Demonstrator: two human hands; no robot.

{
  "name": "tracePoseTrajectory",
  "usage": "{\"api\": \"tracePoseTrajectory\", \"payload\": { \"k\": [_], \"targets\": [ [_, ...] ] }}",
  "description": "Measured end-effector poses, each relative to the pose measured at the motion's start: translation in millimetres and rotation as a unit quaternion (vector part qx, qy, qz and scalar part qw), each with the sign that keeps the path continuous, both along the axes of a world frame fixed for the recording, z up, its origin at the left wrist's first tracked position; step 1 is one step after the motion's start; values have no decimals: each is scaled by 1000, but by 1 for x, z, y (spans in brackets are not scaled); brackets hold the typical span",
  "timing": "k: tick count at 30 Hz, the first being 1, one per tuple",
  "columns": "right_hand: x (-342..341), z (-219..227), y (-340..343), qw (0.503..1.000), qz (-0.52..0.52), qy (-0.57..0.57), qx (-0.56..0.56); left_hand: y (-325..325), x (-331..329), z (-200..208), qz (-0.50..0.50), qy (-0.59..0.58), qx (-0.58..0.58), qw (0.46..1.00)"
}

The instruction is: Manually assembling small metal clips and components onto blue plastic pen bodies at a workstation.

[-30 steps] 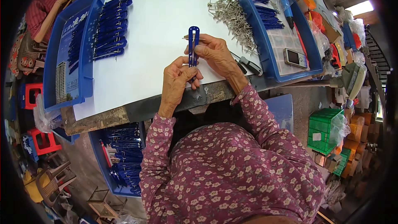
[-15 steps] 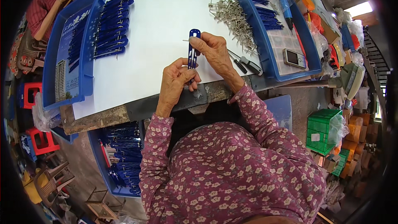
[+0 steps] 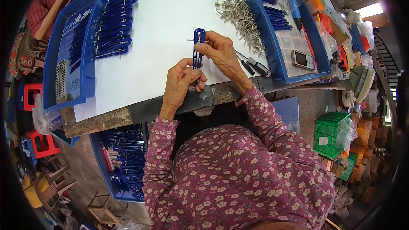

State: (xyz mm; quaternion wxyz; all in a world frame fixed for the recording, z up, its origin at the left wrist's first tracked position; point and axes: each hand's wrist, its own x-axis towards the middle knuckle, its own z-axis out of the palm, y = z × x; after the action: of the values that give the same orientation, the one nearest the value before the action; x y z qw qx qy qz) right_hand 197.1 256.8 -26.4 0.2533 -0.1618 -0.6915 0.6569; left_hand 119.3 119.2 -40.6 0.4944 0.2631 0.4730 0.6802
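A slim blue slotted piece (image 3: 199, 36) stands nearly upright over the white sheet at the front of the table. My left hand (image 3: 182, 81) pinches its lower end between thumb and fingers. Higher up, my right hand (image 3: 219, 53) has its thumb and fingers closed on the same piece. A thin metal pin (image 3: 190, 40) sticks out sideways near the rounded top; whether it is fixed there I cannot tell. To the right lies a heap of small metal pins (image 3: 240, 19). A row of similar blue pieces (image 3: 116, 23) lies at the left.
Blue trays stand left (image 3: 89, 76) and right (image 3: 277, 66); the right one holds a phone (image 3: 302, 59) and a blue electric screwdriver (image 3: 293, 6). A grey-handled tool (image 3: 259, 66) lies beside my right wrist. A co-worker's arm (image 3: 49, 15) shows at upper left. Another filled tray (image 3: 99, 149) sits below the table.
My right thumb and fingers have shifted slightly on the blue piece, lower and off its top end. The pin now shows on both sides of it. My left hand keeps its place.
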Motion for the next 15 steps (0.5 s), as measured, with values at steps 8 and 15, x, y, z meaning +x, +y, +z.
{"api": "tracePoseTrajectory", "payload": {
  "k": [8, 15],
  "targets": [
    [2, 2, -4, 1000, -15, 0, 16, -1, -3, 0, -18, 9, 2, 1000],
    [4, 1, -5, 999, -19, -10, 32, -1, -1, -3, -19, 3, 0, 1000]
  ]
}}
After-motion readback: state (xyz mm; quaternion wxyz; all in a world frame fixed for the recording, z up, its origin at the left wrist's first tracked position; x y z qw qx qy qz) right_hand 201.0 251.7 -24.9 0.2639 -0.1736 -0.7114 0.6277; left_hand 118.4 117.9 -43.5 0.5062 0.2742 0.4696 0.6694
